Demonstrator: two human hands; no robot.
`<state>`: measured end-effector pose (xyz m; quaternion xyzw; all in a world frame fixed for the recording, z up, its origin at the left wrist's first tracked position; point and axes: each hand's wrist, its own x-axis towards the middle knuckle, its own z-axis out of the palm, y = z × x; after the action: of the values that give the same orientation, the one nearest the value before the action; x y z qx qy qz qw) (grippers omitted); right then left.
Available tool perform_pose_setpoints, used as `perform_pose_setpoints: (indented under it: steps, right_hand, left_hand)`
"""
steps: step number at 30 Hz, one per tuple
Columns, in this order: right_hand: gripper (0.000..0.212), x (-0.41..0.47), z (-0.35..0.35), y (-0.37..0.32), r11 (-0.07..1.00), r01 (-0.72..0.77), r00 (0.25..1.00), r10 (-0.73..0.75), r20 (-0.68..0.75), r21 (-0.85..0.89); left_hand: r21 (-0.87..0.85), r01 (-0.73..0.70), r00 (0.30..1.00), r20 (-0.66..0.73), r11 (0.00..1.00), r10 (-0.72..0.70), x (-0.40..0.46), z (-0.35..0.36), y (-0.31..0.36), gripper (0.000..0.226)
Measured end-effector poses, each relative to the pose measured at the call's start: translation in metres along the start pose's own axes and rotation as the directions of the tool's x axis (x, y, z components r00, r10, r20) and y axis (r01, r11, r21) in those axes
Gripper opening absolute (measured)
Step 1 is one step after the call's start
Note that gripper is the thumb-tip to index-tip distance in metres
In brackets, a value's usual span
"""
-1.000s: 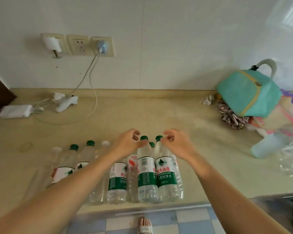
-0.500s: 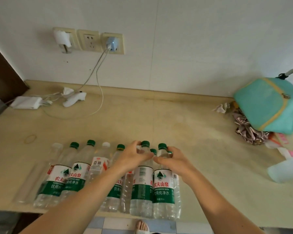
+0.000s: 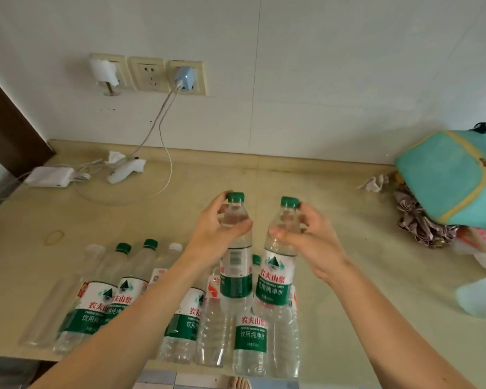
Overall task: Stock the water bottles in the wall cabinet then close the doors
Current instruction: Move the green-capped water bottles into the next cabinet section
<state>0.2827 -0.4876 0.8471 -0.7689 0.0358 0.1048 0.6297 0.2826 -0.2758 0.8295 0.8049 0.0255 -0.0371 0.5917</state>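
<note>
Both bottles lifted off counter since half second ago; earlier both stood in row with hands at caps. Left hand (image 3: 216,231) grips neck and shoulder of left bottle (image 3: 236,265), thumb across front, fingers curled behind. Right hand (image 3: 306,240) grips neck of right bottle (image 3: 278,265), thumb on front at 9 o'clock side. Held bottles upright, just beside each other, green caps at 12 o'clock. Remaining bottles (image 3: 118,299) stand on counter (image 3: 348,276) at 6 o'clock, below hands. Teal bag (image 3: 452,175) at 3 o'clock.
</note>
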Motion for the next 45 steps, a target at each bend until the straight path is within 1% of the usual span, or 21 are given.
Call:
perform_pose_setpoints:
  steps: [2, 3, 6, 8, 11, 13, 18, 22, 26, 29, 32, 35, 36, 38, 40, 41, 42, 45]
  right_hand:
    - [0.059, 0.007, -0.005, -0.014, 0.99, 0.13, 0.99, -0.133, -0.043, -0.059]
    - [0.058, 0.011, -0.007, -0.02, 0.981, 0.178, 0.981, -0.183, -0.066, -0.083]
    - [0.06, 0.028, -0.007, -0.028, 0.947, 0.272, 0.944, -0.297, -0.143, -0.173]
    - [0.061, 0.04, -0.003, -0.022, 0.924, 0.301, 0.929, -0.34, -0.146, -0.237]
    - [0.064, 0.056, 0.008, -0.005, 0.91, 0.299, 0.925, -0.351, -0.149, -0.287]
    - [0.066, 0.065, 0.015, 0.009, 0.911, 0.277, 0.926, -0.339, -0.168, -0.307]
    - [0.068, 0.077, 0.022, 0.038, 0.918, 0.244, 0.926, -0.316, -0.208, -0.312]
    - [0.073, 0.079, 0.022, 0.052, 0.899, 0.269, 0.915, -0.35, -0.199, -0.346]
    - [0.076, 0.071, 0.027, 0.063, 0.853, 0.313, 0.896, -0.411, -0.168, -0.418]
    - [0.075, 0.069, 0.031, 0.065, 0.835, 0.327, 0.876, -0.444, -0.19, -0.444]
    - [0.076, 0.069, 0.033, 0.065, 0.845, 0.317, 0.878, -0.433, -0.203, -0.431]
    - [0.081, 0.066, 0.031, 0.072, 0.858, 0.313, 0.893, -0.412, -0.181, -0.407]
    - [0.087, 0.065, 0.03, 0.077, 0.875, 0.278, 0.915, -0.367, -0.167, -0.397]
    - [0.101, 0.066, 0.026, 0.09, 0.912, 0.156, 0.964, -0.224, -0.141, -0.38]
    - [0.111, 0.068, 0.022, 0.103, 0.941, 0.045, 0.988, -0.093, -0.127, -0.336]
    - [0.11, 0.07, 0.02, 0.107, 0.953, 0.011, 0.992, -0.05, -0.119, -0.304]
    - [0.103, 0.072, 0.019, 0.109, 0.961, -0.007, 0.993, -0.025, -0.112, -0.277]
    - [0.067, 0.077, 0.021, 0.109, 0.973, -0.021, 0.993, -0.007, -0.119, -0.23]
  left_hand:
    - [-0.016, -0.055, 0.996, -0.067, 0.998, 0.054, 0.011, -0.002, 0.012, 0.048]
    - [-0.035, -0.071, 0.992, -0.106, 0.997, 0.067, 0.017, -0.002, 0.016, 0.045]
    - [-0.065, -0.11, 0.976, -0.198, 0.992, 0.095, 0.033, 0.0, 0.025, 0.048]
    - [-0.011, -0.129, 0.968, -0.219, 0.992, 0.123, 0.041, 0.005, 0.028, 0.052]
    - [0.084, -0.179, 0.957, -0.218, 0.98, 0.193, 0.051, 0.012, 0.025, 0.053]
    - [0.122, -0.193, 0.953, -0.211, 0.974, 0.215, 0.057, 0.016, 0.019, 0.053]
    - [0.16, -0.169, 0.964, -0.18, 0.973, 0.197, 0.064, 0.018, -0.001, 0.053]
    - [0.147, -0.159, 0.954, -0.232, 0.976, 0.191, 0.069, 0.016, -0.014, 0.055]
    - [0.205, -0.166, 0.963, -0.179, 0.965, 0.203, 0.072, 0.012, -0.023, 0.058]
    - [0.216, -0.157, 0.973, -0.136, 0.964, 0.189, 0.069, 0.013, -0.027, 0.056]
    - [0.245, -0.152, 0.979, -0.095, 0.957, 0.179, 0.064, 0.017, -0.031, 0.055]
    - [0.249, -0.106, 0.985, -0.109, 0.963, 0.137, 0.06, 0.017, -0.038, 0.06]
    - [0.252, -0.077, 0.988, -0.11, 0.965, 0.107, 0.059, 0.016, -0.042, 0.063]
    - [0.274, -0.007, 0.996, -0.088, 0.962, 0.032, 0.057, 0.014, -0.052, 0.071]
    - [0.259, 0.056, 0.997, -0.058, 0.964, -0.042, 0.054, 0.014, -0.061, 0.074]
    - [0.237, 0.084, 0.996, -0.044, 0.968, -0.075, 0.052, 0.015, -0.065, 0.072]
    - [0.212, 0.107, 0.994, -0.032, 0.971, -0.103, 0.051, 0.017, -0.067, 0.068]
    - [0.128, 0.147, 0.989, -0.044, 0.981, -0.142, 0.054, 0.021, -0.069, 0.062]
